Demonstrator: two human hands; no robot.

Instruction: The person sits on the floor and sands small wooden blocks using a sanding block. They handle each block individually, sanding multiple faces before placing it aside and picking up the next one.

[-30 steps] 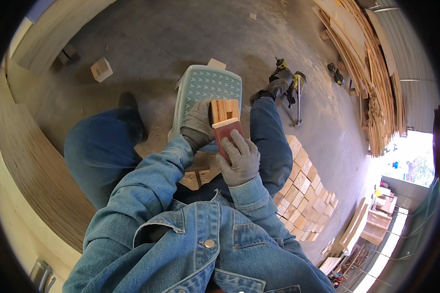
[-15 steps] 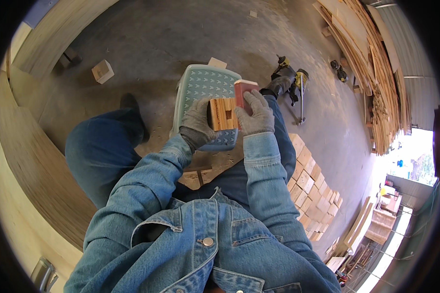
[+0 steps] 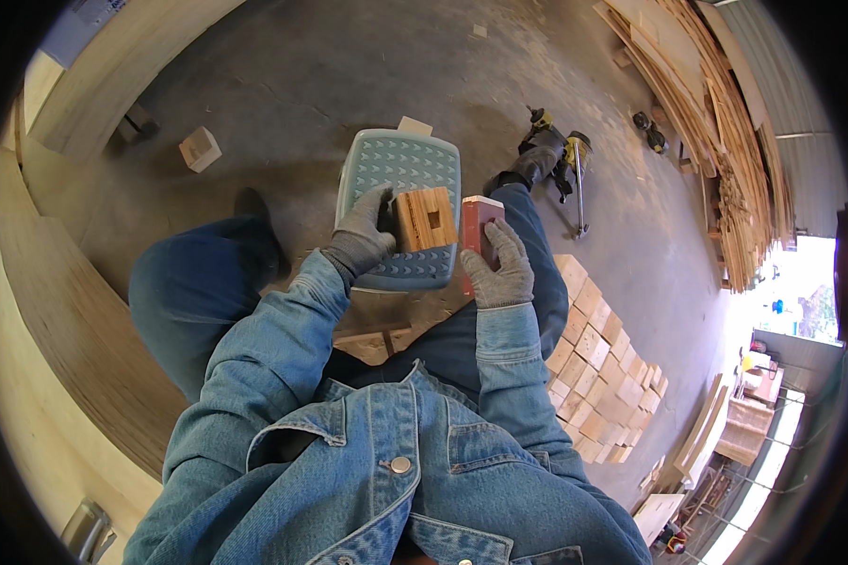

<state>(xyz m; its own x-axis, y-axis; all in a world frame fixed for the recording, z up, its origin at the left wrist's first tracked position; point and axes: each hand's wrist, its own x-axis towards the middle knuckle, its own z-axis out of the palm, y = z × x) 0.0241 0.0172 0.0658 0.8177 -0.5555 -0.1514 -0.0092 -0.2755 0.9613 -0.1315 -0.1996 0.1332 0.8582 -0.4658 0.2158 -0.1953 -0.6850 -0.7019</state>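
My gloved left hand (image 3: 364,233) grips a wooden block (image 3: 426,219) from its left side. The block is layered and has a small square hole in the face turned up to me. In my gloved right hand (image 3: 502,267) is a red sanding block (image 3: 478,226) with a pale top edge, held upright along its right side. A narrow gap separates the two blocks. Below them stands a pale blue-green plastic stool (image 3: 400,155) with a raised pattern on its top, between my legs. My left fingers are partly hidden behind the wooden block.
Many stacked wooden blocks (image 3: 598,363) lie on the floor to the right. Ahead on the right are yellow-and-black power tools (image 3: 575,155), near my right foot. One loose block (image 3: 200,150) sits at the far left. Long boards (image 3: 725,160) line the right wall; wood panels (image 3: 75,320) run along the left.
My right hand has drawn the sanding block right and toward me, away from the wooden block. The wooden block has tilted slightly and my left hand has shifted a little left.
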